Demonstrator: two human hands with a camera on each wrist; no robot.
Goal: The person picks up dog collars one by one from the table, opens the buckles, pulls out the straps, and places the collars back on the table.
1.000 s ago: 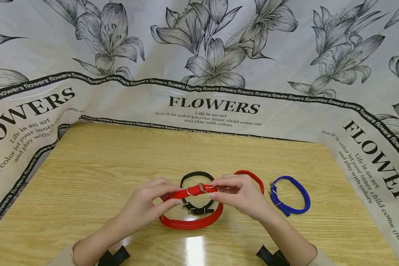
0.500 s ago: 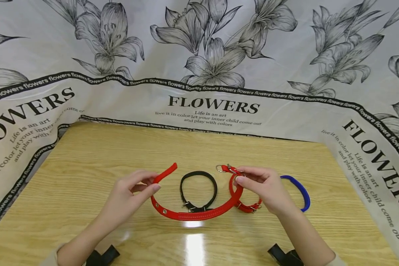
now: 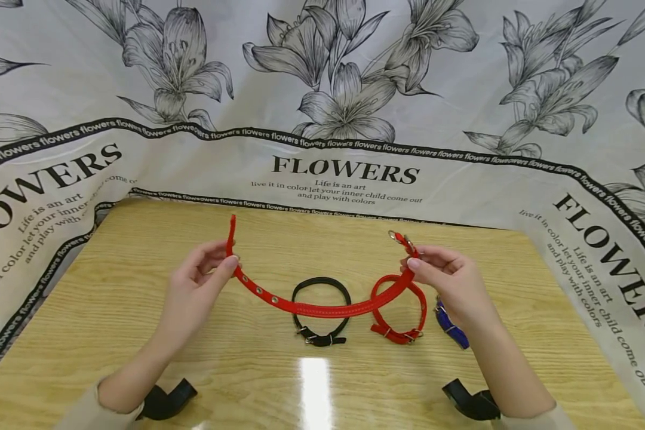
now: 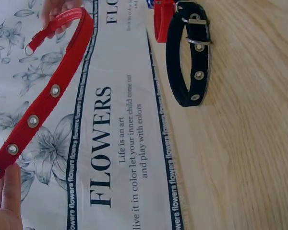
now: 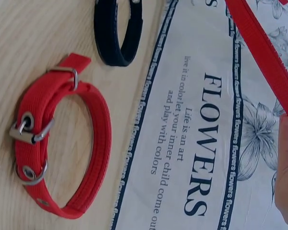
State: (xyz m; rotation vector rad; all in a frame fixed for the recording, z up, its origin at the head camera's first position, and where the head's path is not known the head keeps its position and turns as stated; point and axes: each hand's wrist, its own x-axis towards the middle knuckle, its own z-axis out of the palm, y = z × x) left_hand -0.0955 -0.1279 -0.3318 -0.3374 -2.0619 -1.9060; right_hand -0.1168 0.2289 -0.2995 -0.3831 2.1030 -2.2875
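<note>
Red collar [image 3: 333,311] sags, left hand [image 3: 193,288] to right hand [image 3: 457,285]

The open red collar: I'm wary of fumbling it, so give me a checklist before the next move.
1. Left hand pinching the open red collar by its holed end: ok.
2. Right hand pinching it near the buckle: ok.
3. Both grips firm: cannot tell.
4. Its two ends apart: ok.
5. Lifted off the table: ok.
6. Blue collar fully visible: not ok, right hand and wrist hide part.
</note>
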